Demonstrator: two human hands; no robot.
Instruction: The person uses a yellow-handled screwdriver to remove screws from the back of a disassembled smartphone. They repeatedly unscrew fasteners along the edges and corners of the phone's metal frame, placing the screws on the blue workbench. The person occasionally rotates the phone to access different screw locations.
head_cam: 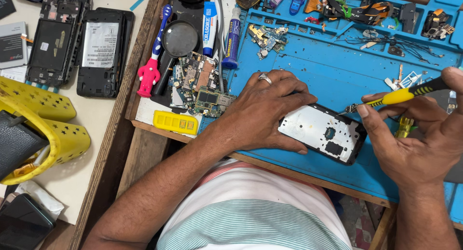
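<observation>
An opened phone (322, 131) with a white inner frame lies on the blue work mat (337, 71). My left hand (263, 110), a ring on one finger, presses down on the phone's left end. My right hand (415, 139) grips a yellow-and-black screwdriver (398, 95), whose metal tip rests at the phone's upper right corner.
Several circuit boards (200, 83) lie left of the mat, beside a magnifying glass (178, 40), glue tubes (210, 20), a pink toothbrush (152, 62) and a yellow block (176, 122). Two opened phones (77, 45) and a yellow basket (43, 129) sit far left. Small parts and wires (386, 42) fill the mat's back.
</observation>
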